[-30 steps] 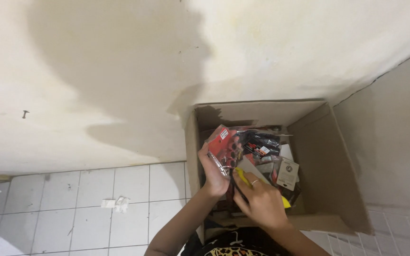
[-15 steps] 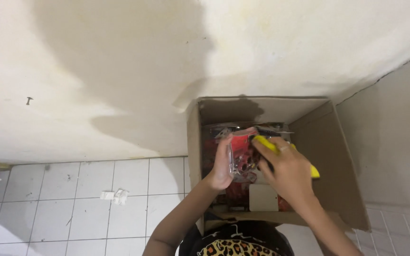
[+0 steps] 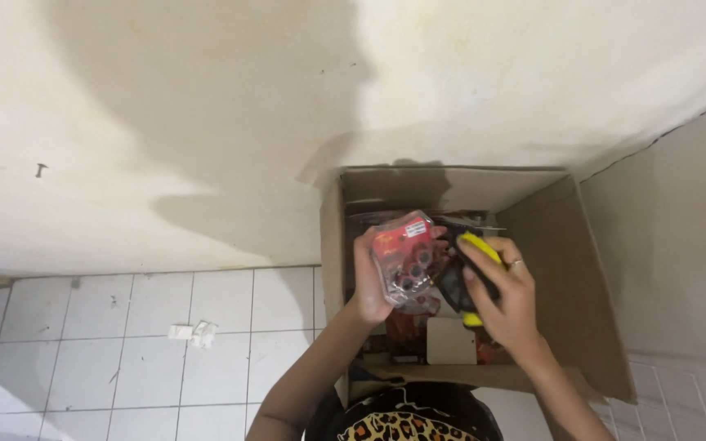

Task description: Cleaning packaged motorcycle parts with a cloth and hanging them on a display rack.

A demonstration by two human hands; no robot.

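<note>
Red packet (image 3: 402, 260) pinched between left fingers (image 3: 363, 261).

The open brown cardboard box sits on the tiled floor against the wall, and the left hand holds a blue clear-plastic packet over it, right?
Not quite: the head view shows the left hand holding a red clear-plastic packet, not blue. The open brown cardboard box does sit on the tiled floor against the wall.

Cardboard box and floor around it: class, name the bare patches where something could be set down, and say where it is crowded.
Free: the white floor tiles left of the cardboard box, apart from small white scraps. Crowded: inside the box, packages fill it under both hands.
</note>
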